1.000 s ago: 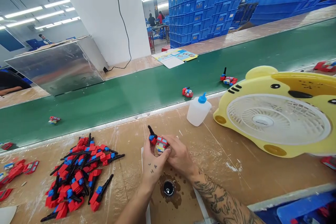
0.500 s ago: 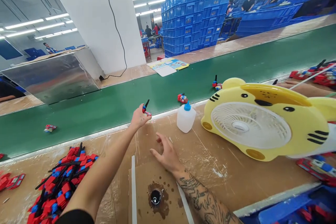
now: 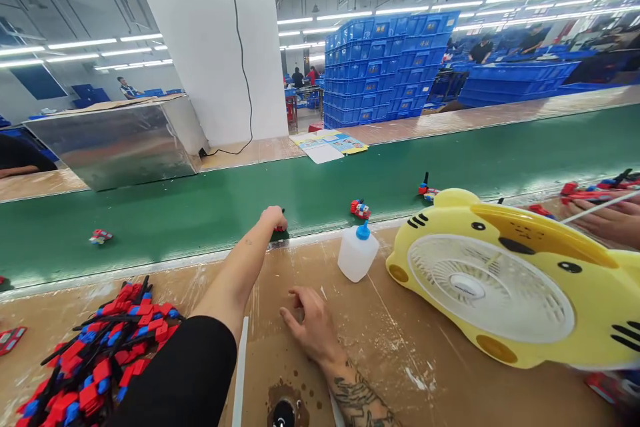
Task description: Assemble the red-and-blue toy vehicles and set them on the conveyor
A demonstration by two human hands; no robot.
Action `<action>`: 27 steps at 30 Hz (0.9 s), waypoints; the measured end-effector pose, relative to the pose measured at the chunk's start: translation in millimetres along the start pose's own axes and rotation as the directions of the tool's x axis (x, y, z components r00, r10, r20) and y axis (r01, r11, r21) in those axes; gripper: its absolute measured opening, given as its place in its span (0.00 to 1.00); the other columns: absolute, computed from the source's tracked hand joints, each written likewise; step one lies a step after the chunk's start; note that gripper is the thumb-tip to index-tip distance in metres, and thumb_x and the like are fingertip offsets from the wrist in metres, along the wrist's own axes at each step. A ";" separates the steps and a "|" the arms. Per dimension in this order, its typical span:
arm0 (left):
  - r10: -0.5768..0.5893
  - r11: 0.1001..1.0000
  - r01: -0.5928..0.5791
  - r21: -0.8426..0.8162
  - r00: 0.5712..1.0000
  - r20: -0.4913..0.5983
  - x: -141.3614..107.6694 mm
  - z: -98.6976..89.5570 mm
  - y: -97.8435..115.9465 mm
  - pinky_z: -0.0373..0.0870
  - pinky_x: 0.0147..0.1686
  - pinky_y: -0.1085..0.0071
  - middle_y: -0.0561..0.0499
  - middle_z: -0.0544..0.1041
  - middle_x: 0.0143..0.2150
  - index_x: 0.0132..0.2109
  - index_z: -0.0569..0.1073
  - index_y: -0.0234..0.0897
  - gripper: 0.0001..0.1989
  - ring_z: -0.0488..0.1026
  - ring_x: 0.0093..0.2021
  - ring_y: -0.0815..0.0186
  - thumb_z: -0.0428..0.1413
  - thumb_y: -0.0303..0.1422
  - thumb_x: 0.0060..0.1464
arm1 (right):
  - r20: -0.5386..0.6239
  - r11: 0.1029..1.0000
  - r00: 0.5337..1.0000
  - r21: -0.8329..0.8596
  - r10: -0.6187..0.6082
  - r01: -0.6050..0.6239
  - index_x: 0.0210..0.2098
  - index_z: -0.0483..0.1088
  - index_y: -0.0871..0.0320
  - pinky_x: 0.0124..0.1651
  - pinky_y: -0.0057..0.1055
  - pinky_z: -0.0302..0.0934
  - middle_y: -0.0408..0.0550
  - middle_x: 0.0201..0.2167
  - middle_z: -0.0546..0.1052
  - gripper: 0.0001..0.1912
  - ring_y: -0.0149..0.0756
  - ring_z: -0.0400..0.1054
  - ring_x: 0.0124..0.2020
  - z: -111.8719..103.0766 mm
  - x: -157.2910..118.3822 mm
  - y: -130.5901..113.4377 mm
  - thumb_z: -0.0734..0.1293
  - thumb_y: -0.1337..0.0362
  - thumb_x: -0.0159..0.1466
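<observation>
My left hand (image 3: 273, 217) reaches over the near edge of the green belt (image 3: 210, 203), its fingers round a small red toy piece (image 3: 281, 227) with a black part. Most of that piece is hidden by the hand. On the brown table (image 3: 370, 347) rests my right hand (image 3: 311, 321), fingers curled apart with nothing between them. A white bottle with a blue cap (image 3: 358, 257) stands to its upper right. Below it, at the bottom edge, is a small round cup of dark liquid (image 3: 283, 413) amid wet spots. A pile of red, blue and black pieces (image 3: 107, 347) lies at the left.
A yellow animal-shaped fan (image 3: 490, 280) covers the right side of the table. More toy pieces (image 3: 360, 209) sit on the belt. Another person's hand (image 3: 607, 219) is at the far right. Stacked blue crates (image 3: 380, 73) stand beyond the belt.
The view has tilted up. My left hand has reached farther over the belt and turned, lowering the toy piece to it. My right hand has stayed on the table.
</observation>
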State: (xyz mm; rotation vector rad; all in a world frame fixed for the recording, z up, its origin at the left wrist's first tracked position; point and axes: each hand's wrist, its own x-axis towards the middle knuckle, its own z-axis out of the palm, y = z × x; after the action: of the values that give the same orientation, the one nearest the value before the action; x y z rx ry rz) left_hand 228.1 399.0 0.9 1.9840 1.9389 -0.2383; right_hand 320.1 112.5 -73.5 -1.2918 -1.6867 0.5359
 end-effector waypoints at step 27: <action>-0.079 0.990 0.060 -0.131 0.986 -0.147 -378.9 139.6 -262.4 0.70 0.48 0.66 0.42 0.70 0.54 0.54 0.71 0.42 0.18 0.75 0.49 0.58 0.47 0.26 0.59 | -0.038 0.966 0.965 0.029 0.258 -0.257 0.30 0.76 0.55 0.30 0.34 0.67 0.49 0.27 0.79 0.24 0.44 0.73 0.28 1.5 -2.8 1.6 0.66 0.40 0.56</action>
State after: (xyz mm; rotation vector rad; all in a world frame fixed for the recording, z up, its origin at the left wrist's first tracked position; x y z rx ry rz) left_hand -32.1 -5.3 -26.0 1.9040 2.0636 0.0189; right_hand 319.8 110.8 -76.6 -1.5051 -1.4820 0.6742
